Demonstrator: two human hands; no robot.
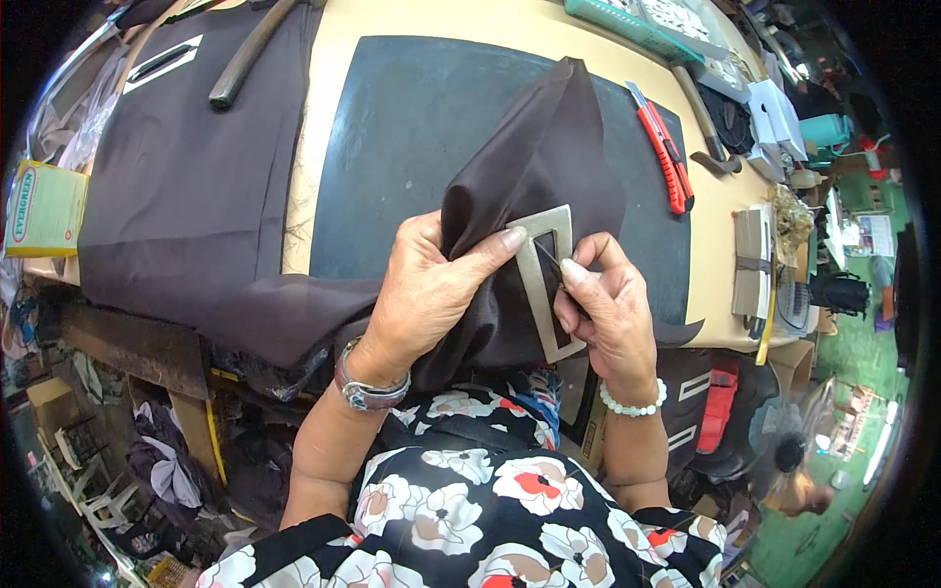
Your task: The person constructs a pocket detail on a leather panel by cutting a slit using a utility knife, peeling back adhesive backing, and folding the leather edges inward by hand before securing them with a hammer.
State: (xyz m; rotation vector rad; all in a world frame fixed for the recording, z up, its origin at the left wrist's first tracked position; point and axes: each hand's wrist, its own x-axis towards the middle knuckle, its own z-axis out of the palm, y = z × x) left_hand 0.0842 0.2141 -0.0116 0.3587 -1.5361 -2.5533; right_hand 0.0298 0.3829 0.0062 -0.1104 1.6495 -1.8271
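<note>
Dark brown fabric is gathered up over the dark mat, with a pale rectangular frame lying against it. My left hand is closed on the fabric, its thumb pressing the frame's upper left corner. Fingers of my right hand pinch together at the frame's slot. Something thin and dark shows by the fingertips there, too small to name. Behind the frame, the fabric hides the tips of my left fingers.
A dark cutting mat covers the table's middle. To its right lie a red utility knife and a hammer. More brown fabric spreads at left, with a wooden handle on it. A yellow-green box stands at the left edge.
</note>
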